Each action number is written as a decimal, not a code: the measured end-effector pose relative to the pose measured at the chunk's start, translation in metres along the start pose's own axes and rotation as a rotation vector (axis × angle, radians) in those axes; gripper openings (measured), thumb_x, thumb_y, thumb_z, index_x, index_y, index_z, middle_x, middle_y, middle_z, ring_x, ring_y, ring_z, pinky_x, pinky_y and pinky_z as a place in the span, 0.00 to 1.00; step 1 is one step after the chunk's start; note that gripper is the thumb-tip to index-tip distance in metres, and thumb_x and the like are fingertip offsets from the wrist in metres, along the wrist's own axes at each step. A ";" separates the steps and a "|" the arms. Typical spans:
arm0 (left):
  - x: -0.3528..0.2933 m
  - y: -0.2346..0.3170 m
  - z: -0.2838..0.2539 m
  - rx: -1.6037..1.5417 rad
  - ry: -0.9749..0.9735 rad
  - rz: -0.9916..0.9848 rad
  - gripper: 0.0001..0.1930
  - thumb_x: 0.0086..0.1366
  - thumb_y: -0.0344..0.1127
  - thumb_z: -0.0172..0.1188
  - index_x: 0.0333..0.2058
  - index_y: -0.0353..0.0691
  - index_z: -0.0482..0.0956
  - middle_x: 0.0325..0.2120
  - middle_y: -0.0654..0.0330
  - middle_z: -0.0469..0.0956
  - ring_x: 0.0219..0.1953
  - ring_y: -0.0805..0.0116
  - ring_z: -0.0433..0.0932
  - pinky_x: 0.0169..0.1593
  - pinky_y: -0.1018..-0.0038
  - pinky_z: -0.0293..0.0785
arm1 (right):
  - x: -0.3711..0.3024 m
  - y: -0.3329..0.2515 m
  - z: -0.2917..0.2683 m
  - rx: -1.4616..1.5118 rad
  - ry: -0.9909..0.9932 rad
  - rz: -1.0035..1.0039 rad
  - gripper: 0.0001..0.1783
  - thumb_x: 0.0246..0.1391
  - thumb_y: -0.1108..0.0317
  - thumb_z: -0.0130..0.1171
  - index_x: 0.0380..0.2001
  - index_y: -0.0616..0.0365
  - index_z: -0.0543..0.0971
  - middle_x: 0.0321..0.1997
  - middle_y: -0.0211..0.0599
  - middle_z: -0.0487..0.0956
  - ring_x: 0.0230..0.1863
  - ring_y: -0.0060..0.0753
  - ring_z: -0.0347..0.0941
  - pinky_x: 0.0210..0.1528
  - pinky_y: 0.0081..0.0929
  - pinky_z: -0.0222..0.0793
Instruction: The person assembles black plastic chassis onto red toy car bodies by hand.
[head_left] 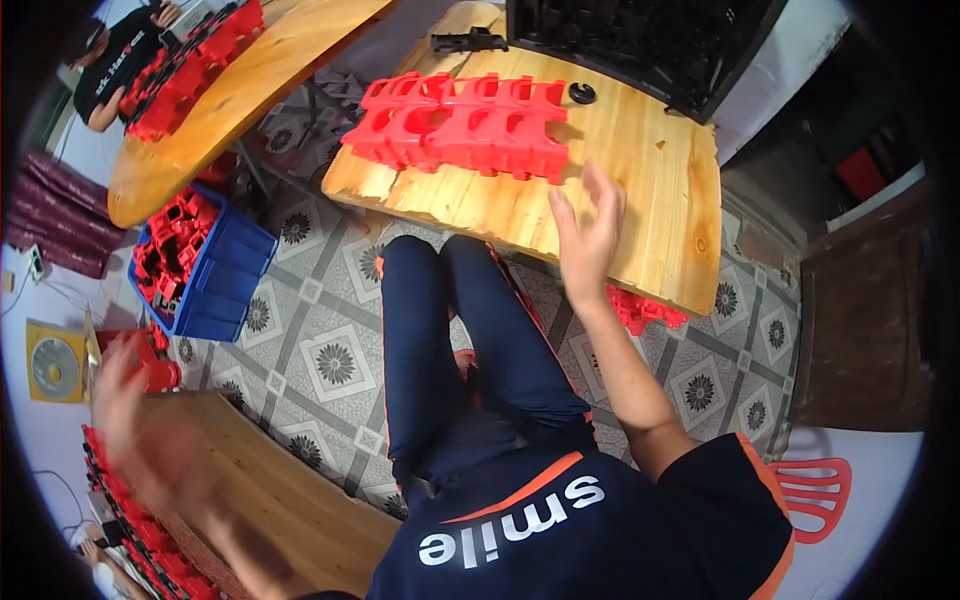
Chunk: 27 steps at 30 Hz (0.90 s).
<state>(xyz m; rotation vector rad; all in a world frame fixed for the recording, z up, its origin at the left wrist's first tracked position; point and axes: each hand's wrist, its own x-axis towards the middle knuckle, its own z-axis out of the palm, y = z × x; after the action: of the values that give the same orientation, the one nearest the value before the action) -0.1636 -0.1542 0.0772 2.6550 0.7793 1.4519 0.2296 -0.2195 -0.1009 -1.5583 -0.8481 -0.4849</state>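
Note:
Several red plastic frames with oval openings (455, 128) stand side by side in rows on the wooden table (655, 215) in front of me. My right hand (590, 235) is over the table's near edge, just off the right end of the frames. Its thumb and fingers are apart, with nothing between them. My left hand (150, 430) is far out to the left, beside a second wooden tabletop (290, 475). Motion smears its fingers, so I cannot make out their pose. A small black ring-shaped part (582, 93) and a black elongated part (470, 41) lie near the red frames.
A large black tray (700, 95) holding dark parts is at the table's back. On the floor at left stands a blue crate (225, 285) full of red parts. More red parts (640, 310) show under the table's edge. Another person (115, 70) works at the far-left table.

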 end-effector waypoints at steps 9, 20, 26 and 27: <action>0.051 0.010 0.380 0.144 -0.392 0.083 0.27 0.63 0.59 0.56 0.62 0.73 0.68 0.66 0.59 0.60 0.63 0.43 0.63 0.62 0.32 0.47 | 0.051 0.058 0.009 0.487 -0.353 0.606 0.11 0.62 0.72 0.58 0.47 0.63 0.77 0.40 0.30 0.80 0.39 0.16 0.74 0.42 0.14 0.69; 0.055 0.081 0.411 -0.138 -0.200 -0.003 0.24 0.59 0.55 0.61 0.53 0.56 0.79 0.60 0.58 0.68 0.59 0.50 0.66 0.60 0.52 0.58 | 0.060 0.090 -0.079 0.160 -0.329 0.365 0.10 0.62 0.74 0.56 0.46 0.64 0.77 0.38 0.28 0.79 0.38 0.14 0.71 0.40 0.15 0.67; 0.067 0.068 0.415 -0.056 -0.270 0.098 0.30 0.57 0.53 0.63 0.58 0.54 0.74 0.63 0.51 0.63 0.59 0.45 0.63 0.58 0.53 0.59 | 0.075 0.080 -0.099 -0.147 -0.179 0.294 0.09 0.60 0.75 0.58 0.43 0.64 0.78 0.37 0.37 0.80 0.39 0.25 0.75 0.43 0.23 0.70; 0.075 0.077 0.402 -0.214 -0.216 0.049 0.41 0.51 0.53 0.69 0.63 0.48 0.67 0.64 0.47 0.60 0.61 0.43 0.61 0.60 0.50 0.57 | 0.078 0.068 -0.104 -0.142 -0.105 0.227 0.08 0.59 0.75 0.58 0.42 0.63 0.79 0.37 0.38 0.80 0.39 0.27 0.75 0.45 0.26 0.71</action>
<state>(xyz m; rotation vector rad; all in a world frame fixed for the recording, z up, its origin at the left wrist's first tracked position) 0.2205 -0.1019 -0.0737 2.6226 0.5135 1.1573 0.3478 -0.3011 -0.0706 -1.7988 -0.7163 -0.3058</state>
